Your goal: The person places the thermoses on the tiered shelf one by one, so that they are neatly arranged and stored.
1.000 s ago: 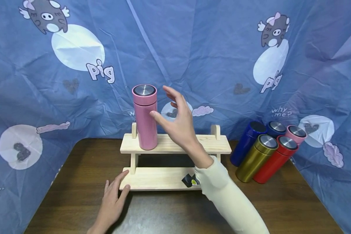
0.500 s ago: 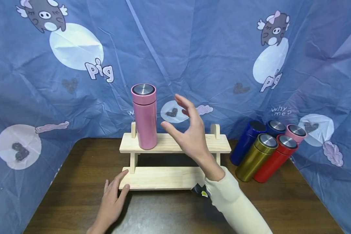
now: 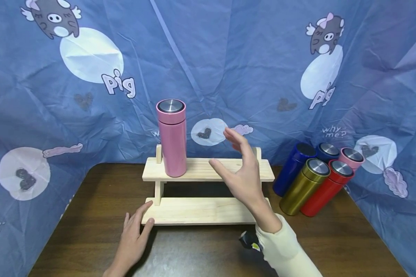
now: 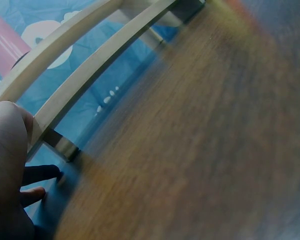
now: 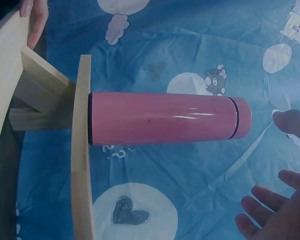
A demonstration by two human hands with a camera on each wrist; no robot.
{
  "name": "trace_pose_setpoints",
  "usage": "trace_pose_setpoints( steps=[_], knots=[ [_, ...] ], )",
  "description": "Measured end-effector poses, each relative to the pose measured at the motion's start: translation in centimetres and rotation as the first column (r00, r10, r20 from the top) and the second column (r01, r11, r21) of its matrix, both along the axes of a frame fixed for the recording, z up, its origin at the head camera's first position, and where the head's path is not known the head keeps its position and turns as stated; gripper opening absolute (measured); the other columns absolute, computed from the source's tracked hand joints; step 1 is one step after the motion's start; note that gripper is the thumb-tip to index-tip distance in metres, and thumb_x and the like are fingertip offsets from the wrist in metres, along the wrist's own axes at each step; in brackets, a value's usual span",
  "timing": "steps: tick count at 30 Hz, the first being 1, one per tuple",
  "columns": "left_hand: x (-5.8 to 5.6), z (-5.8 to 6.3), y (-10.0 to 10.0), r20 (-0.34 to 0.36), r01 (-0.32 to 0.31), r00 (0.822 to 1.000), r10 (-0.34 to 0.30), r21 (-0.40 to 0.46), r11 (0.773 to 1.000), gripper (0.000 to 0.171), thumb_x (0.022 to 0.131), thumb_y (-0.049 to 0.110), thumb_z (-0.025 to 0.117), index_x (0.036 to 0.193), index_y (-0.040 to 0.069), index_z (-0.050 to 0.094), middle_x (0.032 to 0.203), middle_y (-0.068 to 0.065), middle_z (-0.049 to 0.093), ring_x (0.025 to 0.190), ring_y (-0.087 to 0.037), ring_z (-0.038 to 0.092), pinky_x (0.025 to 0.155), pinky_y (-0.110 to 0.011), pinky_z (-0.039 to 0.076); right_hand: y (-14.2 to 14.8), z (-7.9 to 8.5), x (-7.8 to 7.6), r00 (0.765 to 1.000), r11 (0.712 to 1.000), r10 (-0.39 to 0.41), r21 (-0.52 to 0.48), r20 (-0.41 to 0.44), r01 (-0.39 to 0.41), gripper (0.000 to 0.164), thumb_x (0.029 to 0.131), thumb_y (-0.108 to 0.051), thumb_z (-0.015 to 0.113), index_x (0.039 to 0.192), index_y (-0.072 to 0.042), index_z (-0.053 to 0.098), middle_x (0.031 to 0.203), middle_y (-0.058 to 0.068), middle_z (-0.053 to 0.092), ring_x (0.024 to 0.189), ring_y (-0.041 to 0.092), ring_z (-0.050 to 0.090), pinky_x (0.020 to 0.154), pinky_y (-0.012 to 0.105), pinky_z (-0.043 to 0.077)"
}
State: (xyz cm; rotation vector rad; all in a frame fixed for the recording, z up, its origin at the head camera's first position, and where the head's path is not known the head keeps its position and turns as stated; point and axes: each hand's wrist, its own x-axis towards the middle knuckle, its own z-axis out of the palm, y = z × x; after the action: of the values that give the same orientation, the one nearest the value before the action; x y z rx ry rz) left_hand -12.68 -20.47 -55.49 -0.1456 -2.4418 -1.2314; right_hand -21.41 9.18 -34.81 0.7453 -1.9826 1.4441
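So yeah, the pink bottle stands upright, left of the empty, wide-spread right hand, not touching; left hand rests loosely against lower shelf.

Head view: R hand hides pt of the rack's R end, incl. most of that upright. Cream sleeve & L forearm cut off at btm edge, as is desk. Dark gadget by the sleeve: pt hidden, too small to ID. Navy bottle mostly hidden behind gold bottle etc.; rear pink bottle mostly behind red one. Backdrop lettering behind front pink bottle covered exc. 1st letter.

L wrist view: desk blurred, yellow/red smears up top unclear; L hand & front pink bottle cut off at L edge.

R wrist view: R hand cut off at R edge, L hand at top, rack at L & btm.
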Motion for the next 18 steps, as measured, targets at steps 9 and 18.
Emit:
trace_pose_setpoints(
  steps=[9, 18],
  knots=[
    [0.1, 0.0, -0.1, -0.003, -0.002, 1.000, 0.002, -0.003, 1.000, 0.048, 0.111, 0.019, 0.063, 0.157, 0.009, 0.056, 0.159, -0.027, 0.059, 0.145, -0.056, 0.053, 0.124, -0.085, 0.014, 2.1, -1.0, 1.4, 1.000, 1.000, -0.005, -0.019, 0.014, 0.005, 0.078, 0.089, -0.004, 0.090, 0.159, -0.010, 0.056, 0.153, 0.006, 0.067, 0.146, 0.020, 0.059, 0.124, 0.042, 0.045],
    [0.0, -0.1, 0.0, -0.019, 0.000, 1.000, 0.000, 0.009, 1.000, 0.048, 0.111, 0.018, 0.063, 0.157, 0.008, 0.057, 0.158, -0.026, 0.060, 0.145, -0.054, 0.054, 0.123, -0.087, 0.014, 5.7, -1.1, 2.7, 0.997, 0.996, -0.070, -0.052, 0.011, 0.070, 0.076, 0.088, 0.007, 0.086, 0.158, -0.004, 0.057, 0.149, 0.012, 0.068, 0.144, 0.020, 0.060, 0.122, 0.032, 0.044]
  ],
)
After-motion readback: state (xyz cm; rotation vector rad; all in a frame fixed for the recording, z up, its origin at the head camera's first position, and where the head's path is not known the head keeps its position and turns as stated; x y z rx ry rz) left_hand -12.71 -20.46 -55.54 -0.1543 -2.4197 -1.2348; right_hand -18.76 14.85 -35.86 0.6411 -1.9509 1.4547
